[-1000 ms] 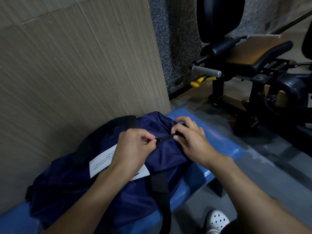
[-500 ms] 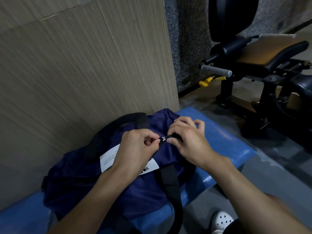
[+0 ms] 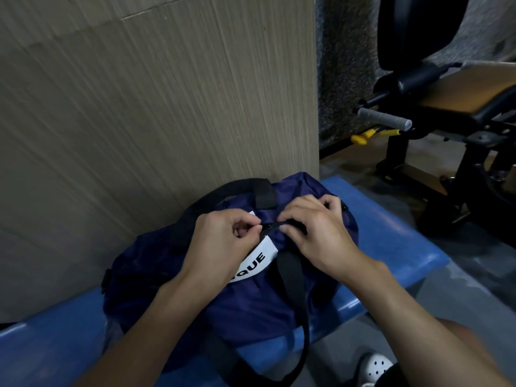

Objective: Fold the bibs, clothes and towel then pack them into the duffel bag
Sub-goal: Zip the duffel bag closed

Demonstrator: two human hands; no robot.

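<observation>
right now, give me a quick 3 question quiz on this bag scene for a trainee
1. True or false: the duffel bag lies on the floor.
2. Multiple choice: what do the left hand and right hand meet at? A) the yellow lever B) the zipper on top of the bag C) the white shoe
3. Fill in: the bag rests on a ____ bench, pushed against the wood-grain wall.

Key
1. False. It lies on the bench.
2. B. Both hands pinch at the zipper line on top of the bag; the yellow lever and the white shoe are untouched.
3. blue
</observation>
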